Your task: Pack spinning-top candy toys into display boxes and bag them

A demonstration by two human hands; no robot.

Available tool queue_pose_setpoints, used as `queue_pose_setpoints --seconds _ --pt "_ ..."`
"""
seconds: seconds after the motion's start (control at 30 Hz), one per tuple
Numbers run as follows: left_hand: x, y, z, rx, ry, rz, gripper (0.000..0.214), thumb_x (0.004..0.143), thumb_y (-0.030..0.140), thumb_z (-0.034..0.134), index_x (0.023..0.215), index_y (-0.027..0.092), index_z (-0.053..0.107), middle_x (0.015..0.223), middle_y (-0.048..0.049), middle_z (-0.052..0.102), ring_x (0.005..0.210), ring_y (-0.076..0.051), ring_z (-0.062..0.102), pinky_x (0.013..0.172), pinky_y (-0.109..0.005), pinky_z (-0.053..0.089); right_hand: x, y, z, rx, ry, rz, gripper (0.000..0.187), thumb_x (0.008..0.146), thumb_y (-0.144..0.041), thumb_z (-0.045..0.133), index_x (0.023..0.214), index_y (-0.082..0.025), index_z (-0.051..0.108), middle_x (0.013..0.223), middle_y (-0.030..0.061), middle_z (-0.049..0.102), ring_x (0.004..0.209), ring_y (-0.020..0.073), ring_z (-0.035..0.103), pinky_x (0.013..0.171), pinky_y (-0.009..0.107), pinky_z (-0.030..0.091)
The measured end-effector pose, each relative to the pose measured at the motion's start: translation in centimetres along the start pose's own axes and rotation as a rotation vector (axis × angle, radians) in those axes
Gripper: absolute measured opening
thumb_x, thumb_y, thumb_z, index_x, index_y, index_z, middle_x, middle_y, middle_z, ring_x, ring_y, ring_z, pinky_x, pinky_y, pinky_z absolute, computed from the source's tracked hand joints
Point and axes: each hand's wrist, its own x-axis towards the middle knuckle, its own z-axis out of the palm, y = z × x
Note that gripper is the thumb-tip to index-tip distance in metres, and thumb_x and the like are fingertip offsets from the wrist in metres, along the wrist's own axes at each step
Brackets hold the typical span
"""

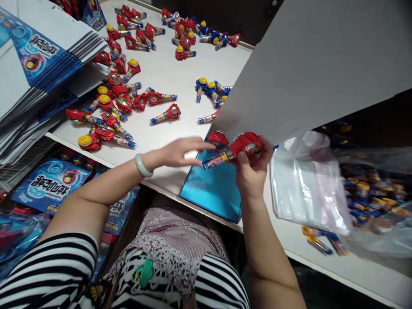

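Our right hand (pixel 252 171) is clenched around a red candy-tube toy (pixel 246 143). The fingers (pixel 257 154) wrap its round red head from below, and its printed tube sticks out leftward towards our other hand. Our left hand (pixel 180 152) is released and holds nothing. Its fingers are stretched out flat just above the surface (pixel 167 73), with the tips just beside the end of that tube. A pale green bangle (pixel 142 165) sits on that wrist.

Just beyond the left fingertips, a second red toy (pixel 218 138) lies at the edge of a shiny blue carton panel (pixel 214 189). The panel spreads out beneath both hands and overhangs the near edge of the surface. A large grey cardboard flap (pixel 305 64) rises above and beyond the right fingers. To their right, a clear plastic bag (pixel 305 184) hangs open, and what is inside it is too blurred for us to tell.

Well beyond the left fingers, a scatter of red toys (pixel 109 107) lies across the surface, and a small cluster of blue toys (pixel 210 88) lies beyond the gap between our hands. Far to the left of the left fingers is a stack of flat printed cartons (pixel 38 56).
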Motion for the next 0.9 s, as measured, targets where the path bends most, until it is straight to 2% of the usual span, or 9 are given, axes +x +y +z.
queue_pose_setpoints --seconds 0.07,0.13,0.23,0.3,0.37,0.47,0.6,0.73,0.9 --pt "-0.5 -3.8 -2.7 0.119 0.191 -0.284 0.048 0.094 0.056 0.052 0.128 0.022 0.057 0.109 -0.0111 0.068 0.102 -0.024 0.064 0.096 -0.04 0.05 -1.0 0.8 -0.4 -0.08 0.068 -0.09 0.057 0.083 -0.039 0.071 0.132 -0.031 0.043 0.125 0.0071 0.057 0.115 0.024 0.063 0.103 0.052 0.052" --pt "-1.1 -8.0 -4.8 0.303 0.295 -0.654 0.055 0.087 0.05 0.066 0.129 0.017 0.054 0.123 -0.0162 0.062 0.121 -0.031 0.054 0.108 -0.047 0.041 -2.1 1.3 -0.2 -0.152 0.067 -0.167 0.054 0.083 -0.032 0.072 0.129 -0.03 0.044 0.128 0.0082 0.054 0.118 0.0243 0.061 0.103 0.049 0.053" --pt "-2.2 -12.6 -5.8 0.422 0.137 -1.067 0.063 0.076 0.035 0.078 0.125 0.006 0.052 0.132 -0.0248 0.053 0.134 -0.04 0.039 0.113 -0.054 0.031 -3.3 1.3 0.8 -0.25 -0.046 -0.249 0.051 0.087 -0.023 0.067 0.131 -0.032 0.043 0.136 0.0102 0.05 0.127 0.0254 0.056 0.1 0.047 0.054" --pt "-2.7 -13.7 -5.2 0.429 0.069 -1.15 0.043 0.078 0.026 0.073 0.112 0.005 0.056 0.129 -0.0267 0.052 0.133 -0.041 0.038 0.112 -0.055 0.031 -3.8 0.7 1.4 -0.316 -0.127 -0.294 0.052 0.089 -0.017 0.064 0.134 -0.034 0.043 0.138 0.0104 0.049 0.128 0.0252 0.055 0.097 0.046 0.056" --pt "-3.1 -13.6 -4.5 0.437 0.089 -1.149 0.022 0.081 0.021 0.065 0.099 0.01 0.057 0.123 -0.0245 0.055 0.128 -0.039 0.044 0.108 -0.053 0.035 -3.9 0.0 1.7 -0.358 -0.186 -0.326 0.054 0.089 -0.013 0.063 0.135 -0.037 0.044 0.139 0.0099 0.048 0.126 0.0244 0.056 0.093 0.044 0.058" --pt "-3.8 -12.1 -3.8 0.353 0.139 -1.102 0.011 0.086 0.024 0.058 0.092 0.016 0.053 0.099 -0.0137 0.061 0.102 -0.029 0.058 0.093 -0.043 0.046 -3.7 -0.4 1.6 -0.373 -0.186 -0.32 0.055 0.088 -0.013 0.063 0.135 -0.037 0.045 0.139 0.0093 0.049 0.126 0.0244 0.056 0.094 0.045 0.057" --pt "-5.1 -8.8 -3.1 -0.093 0.26 -0.922 0.012 0.086 0.027 0.057 0.09 0.019 0.048 0.072 0.0012 0.055 0.065 -0.014 0.053 0.066 -0.028 0.046 -3.2 0.6 1.0 -0.36 -0.109 -0.243 0.056 0.085 -0.017 0.068 0.134 -0.034 0.046 0.136 0.0093 0.05 0.128 0.0259 0.055 0.099 0.048 0.055" --pt "-5.9 -4.5 -1.7 -0.357 0.353 -0.733 0.021 0.08 0.028 0.064 0.093 0.019 0.05 0.073 0.004 0.052 0.06 -0.009 0.051 0.057 -0.022 0.044 -3.1 1.0 0.8 -0.342 -0.169 -0.256 0.054 0.085 -0.018 0.068 0.132 -0.032 0.045 0.135 0.0103 0.051 0.127 0.0252 0.056 0.098 0.046 0.055" --pt "-5.8 -0.5 0.5 -0.584 0.417 -0.611 0.025 0.081 0.03 0.067 0.096 0.019 0.052 0.079 0.0012 0.058 0.063 -0.009 0.054 0.055 -0.02 0.045 -3.3 0.0 1.3 -0.38 -0.17 -0.288 0.053 0.086 -0.018 0.067 0.131 -0.032 0.044 0.133 0.0104 0.051 0.125 0.025 0.056 0.098 0.046 0.054"
